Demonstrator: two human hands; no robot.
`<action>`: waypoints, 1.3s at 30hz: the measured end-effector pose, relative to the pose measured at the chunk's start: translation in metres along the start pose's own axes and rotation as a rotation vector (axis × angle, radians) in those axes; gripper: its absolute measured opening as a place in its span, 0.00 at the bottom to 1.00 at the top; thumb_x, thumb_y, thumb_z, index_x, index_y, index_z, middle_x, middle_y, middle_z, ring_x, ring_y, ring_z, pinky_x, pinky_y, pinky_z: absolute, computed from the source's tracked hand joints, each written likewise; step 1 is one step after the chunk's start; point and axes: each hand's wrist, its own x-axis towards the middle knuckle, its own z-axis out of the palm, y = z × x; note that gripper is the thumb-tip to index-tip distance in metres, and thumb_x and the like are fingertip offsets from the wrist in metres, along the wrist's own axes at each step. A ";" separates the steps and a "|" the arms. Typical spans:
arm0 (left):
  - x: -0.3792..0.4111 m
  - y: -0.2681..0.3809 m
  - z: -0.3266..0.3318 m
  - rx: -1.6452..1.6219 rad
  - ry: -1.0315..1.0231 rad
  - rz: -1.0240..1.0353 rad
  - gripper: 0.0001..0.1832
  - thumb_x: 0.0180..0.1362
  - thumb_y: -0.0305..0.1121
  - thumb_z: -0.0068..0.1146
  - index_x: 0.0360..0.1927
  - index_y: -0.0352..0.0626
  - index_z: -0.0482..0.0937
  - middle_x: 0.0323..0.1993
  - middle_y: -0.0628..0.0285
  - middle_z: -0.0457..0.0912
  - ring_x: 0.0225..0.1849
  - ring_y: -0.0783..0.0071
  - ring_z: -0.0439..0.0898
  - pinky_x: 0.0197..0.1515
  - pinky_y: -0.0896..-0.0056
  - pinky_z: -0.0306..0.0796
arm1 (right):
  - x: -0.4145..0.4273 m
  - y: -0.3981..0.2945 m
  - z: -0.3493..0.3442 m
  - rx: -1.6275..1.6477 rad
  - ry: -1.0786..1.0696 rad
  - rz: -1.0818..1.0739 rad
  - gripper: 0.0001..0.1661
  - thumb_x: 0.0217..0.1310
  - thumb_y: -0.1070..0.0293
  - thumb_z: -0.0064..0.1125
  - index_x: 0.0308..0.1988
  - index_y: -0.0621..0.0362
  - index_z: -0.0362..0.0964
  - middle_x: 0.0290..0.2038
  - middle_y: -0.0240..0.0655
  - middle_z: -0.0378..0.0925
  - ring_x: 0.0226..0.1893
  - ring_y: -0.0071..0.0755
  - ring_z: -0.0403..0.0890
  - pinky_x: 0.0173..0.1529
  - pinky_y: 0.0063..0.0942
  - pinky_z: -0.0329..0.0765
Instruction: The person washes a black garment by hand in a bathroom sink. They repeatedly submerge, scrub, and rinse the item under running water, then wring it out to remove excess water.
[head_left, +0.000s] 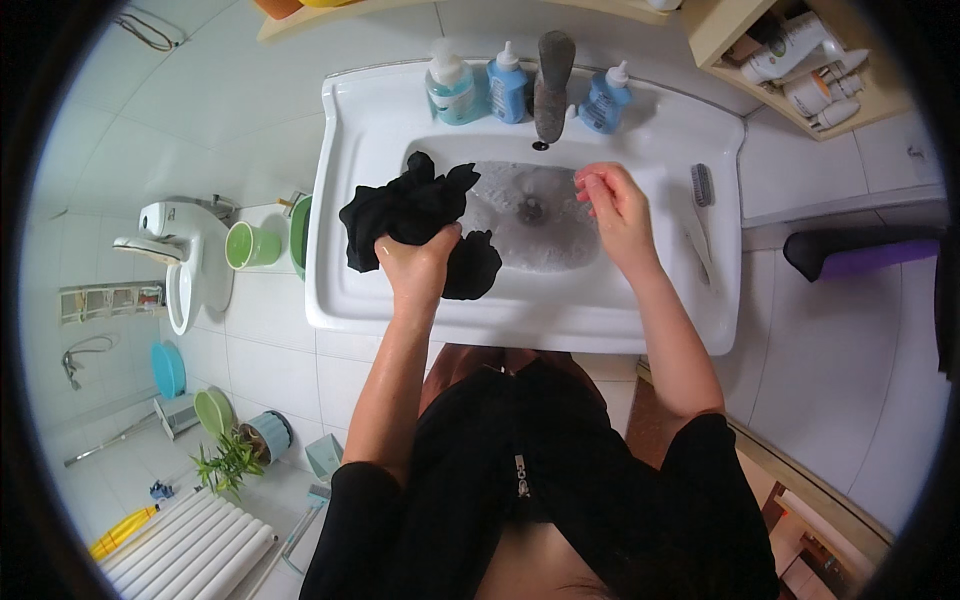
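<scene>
A bunched black cloth (409, 199) is gripped in my left hand (416, 259) over the left side of the white washbasin (525, 319). Part of it droops to the right of the wrist, at the bowl's near left edge. My right hand (615, 217) is wet and hovers over the bowl's right side, its fingers bent and loosely parted, with nothing in them. Greyish, foamy water (559, 232) lies in the bowl, and the round drain (531, 211) shows through it. Above the bowl's back edge stands the dark faucet (553, 86).
A pump bottle of turquoise liquid (451, 90) and two blue bottles (508, 86) (604, 101) line the back ledge. A scrub brush (702, 217) lies on the right ledge. An open shelf (840, 124) juts out at upper right. A green bucket (253, 246) is on the left.
</scene>
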 end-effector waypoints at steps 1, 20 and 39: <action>0.002 -0.002 0.000 -0.005 -0.002 0.009 0.17 0.38 0.20 0.62 0.36 0.33 0.77 0.36 0.59 0.79 0.39 0.69 0.76 0.44 0.70 0.71 | -0.005 -0.017 0.000 0.019 0.043 -0.083 0.06 0.62 0.74 0.51 0.36 0.62 0.73 0.39 0.42 0.78 0.40 0.44 0.79 0.44 0.33 0.74; 0.005 0.000 0.007 0.118 -0.066 0.005 0.16 0.38 0.23 0.63 0.35 0.34 0.79 0.33 0.60 0.80 0.36 0.70 0.78 0.43 0.70 0.72 | -0.071 0.128 0.012 -0.543 -0.527 0.259 0.15 0.57 0.65 0.54 0.43 0.59 0.78 0.37 0.45 0.82 0.39 0.49 0.81 0.45 0.39 0.77; 0.002 -0.006 0.000 0.141 -0.031 -0.024 0.17 0.38 0.19 0.64 0.36 0.35 0.78 0.36 0.60 0.79 0.37 0.70 0.77 0.45 0.70 0.71 | -0.084 0.122 0.019 -0.651 -0.509 0.189 0.14 0.54 0.67 0.53 0.39 0.59 0.79 0.39 0.46 0.80 0.41 0.51 0.79 0.47 0.42 0.76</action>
